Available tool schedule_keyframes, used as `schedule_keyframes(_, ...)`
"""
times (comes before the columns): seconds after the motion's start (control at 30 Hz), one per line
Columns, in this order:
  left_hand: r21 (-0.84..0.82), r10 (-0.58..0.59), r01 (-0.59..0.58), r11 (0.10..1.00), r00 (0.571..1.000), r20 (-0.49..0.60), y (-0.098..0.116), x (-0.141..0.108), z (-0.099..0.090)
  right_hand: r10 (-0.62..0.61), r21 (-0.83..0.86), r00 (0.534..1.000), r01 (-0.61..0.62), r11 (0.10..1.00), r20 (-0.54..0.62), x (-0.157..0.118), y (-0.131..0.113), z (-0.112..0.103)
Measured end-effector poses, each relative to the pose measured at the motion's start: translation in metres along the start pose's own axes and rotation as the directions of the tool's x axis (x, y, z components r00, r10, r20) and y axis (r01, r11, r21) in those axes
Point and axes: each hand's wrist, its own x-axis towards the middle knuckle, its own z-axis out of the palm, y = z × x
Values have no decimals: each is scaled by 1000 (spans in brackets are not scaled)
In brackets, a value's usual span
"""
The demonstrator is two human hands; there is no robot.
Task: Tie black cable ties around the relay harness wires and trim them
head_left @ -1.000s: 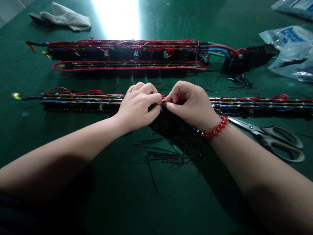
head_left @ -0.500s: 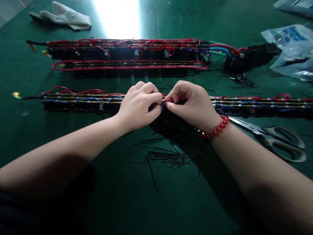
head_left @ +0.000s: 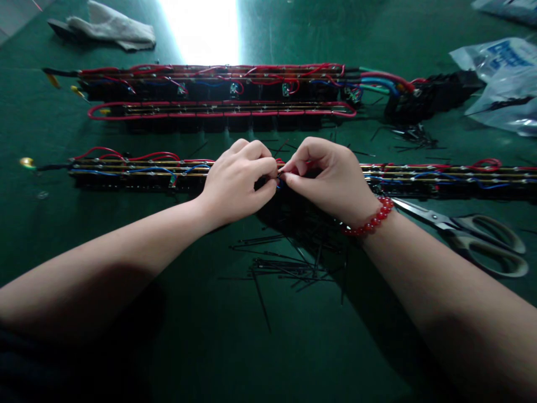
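Note:
Over the middle of a long black wired bar (head_left: 423, 178), with brass rods and red and blue wires, my two hands meet at the fingertips. My left hand (head_left: 241, 182) is closed in a pinch, thumb and forefinger together. Facing it, my right hand (head_left: 329, 173) pinches too, a red bead bracelet (head_left: 373, 223) round its wrist. Between the fingertips shows a thin black cable tie (head_left: 280, 174), partly hidden by the fingers. Loose black cable ties (head_left: 289, 268) lie in a scattered heap just below the hands.
Scissors (head_left: 461, 229) lie open beside my right forearm. Beyond the hands are a second wired bar (head_left: 213, 84) with thick coloured cables and a red-looped strip (head_left: 222, 116). A cloth glove (head_left: 113, 28) lies back left, plastic bags (head_left: 499, 73) at right, small black offcuts (head_left: 413, 136) nearby.
Both hands keep the same pinch at the same place on the bar, with only tiny finger movement. The whole view has shifted very slightly.

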Motion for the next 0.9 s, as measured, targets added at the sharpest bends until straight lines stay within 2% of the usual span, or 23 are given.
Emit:
schedule_keyframes(0.63,42,36,-36,998,999,-2,0,-2,1,-61,-100,998,60,993,-12,-2,-2,1)
schedule_keyframes(0.9,82,87,-87,993,996,6,-1,-3,2,-38,-120,999,36,992,-17,-2,-1,1)
